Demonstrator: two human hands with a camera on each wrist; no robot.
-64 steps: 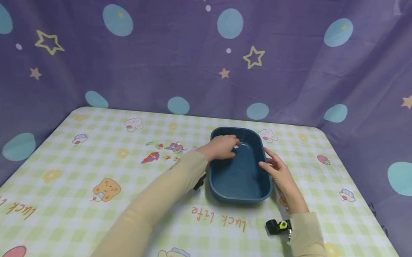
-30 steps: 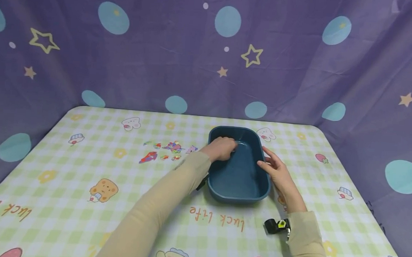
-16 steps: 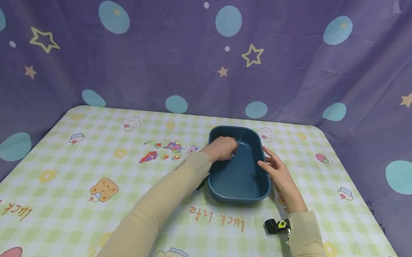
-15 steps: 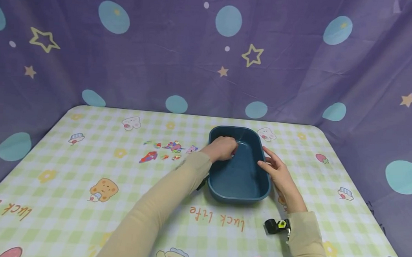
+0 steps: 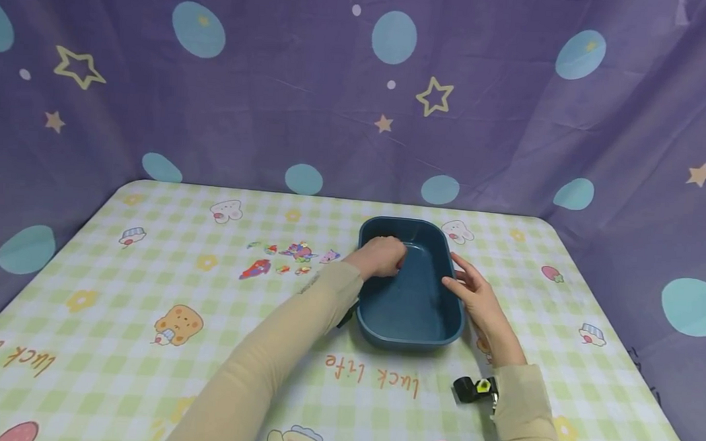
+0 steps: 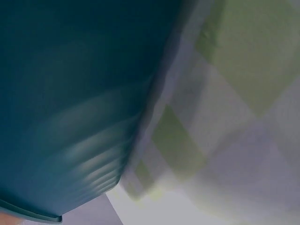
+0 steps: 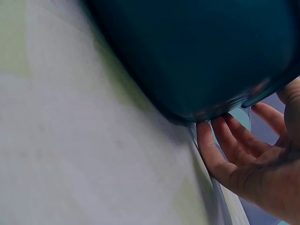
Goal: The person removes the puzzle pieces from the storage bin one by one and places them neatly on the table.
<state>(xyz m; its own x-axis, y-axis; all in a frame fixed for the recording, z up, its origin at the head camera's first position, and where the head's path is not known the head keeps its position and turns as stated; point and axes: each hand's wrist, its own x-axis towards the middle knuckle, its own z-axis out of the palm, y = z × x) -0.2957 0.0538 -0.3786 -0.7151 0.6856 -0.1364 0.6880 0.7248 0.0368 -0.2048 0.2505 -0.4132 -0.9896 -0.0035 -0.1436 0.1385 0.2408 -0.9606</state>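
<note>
A dark teal rectangular plastic basin (image 5: 409, 312) with rounded corners stands on the table. My left hand (image 5: 381, 256) reaches over its left rim, fingers curled down inside; I cannot tell whether they pinch something, since the fingertips are hidden. On the far side, my right hand (image 5: 476, 295) grips the right wall, thumb over the rim and fingers against the outside. The right wrist view shows those fingertips (image 7: 204, 129) touching the basin's outer wall. Left of the basin lie several small, flat, colourful cut-out pieces (image 5: 298, 251), among them a longer red and purple one (image 5: 255, 269).
A checked green and white tablecloth (image 5: 137, 383) printed with cartoon figures covers the table. Behind it hangs a purple curtain (image 5: 263, 107) with stars and blue spots. The left forearm (image 5: 260, 356) crosses the table in front of the basin's left side.
Earlier, the left fingers were spread inside the basin near a small pale thing on its floor; they have since curled in and that thing is out of sight. The right hand and basin stay put.
</note>
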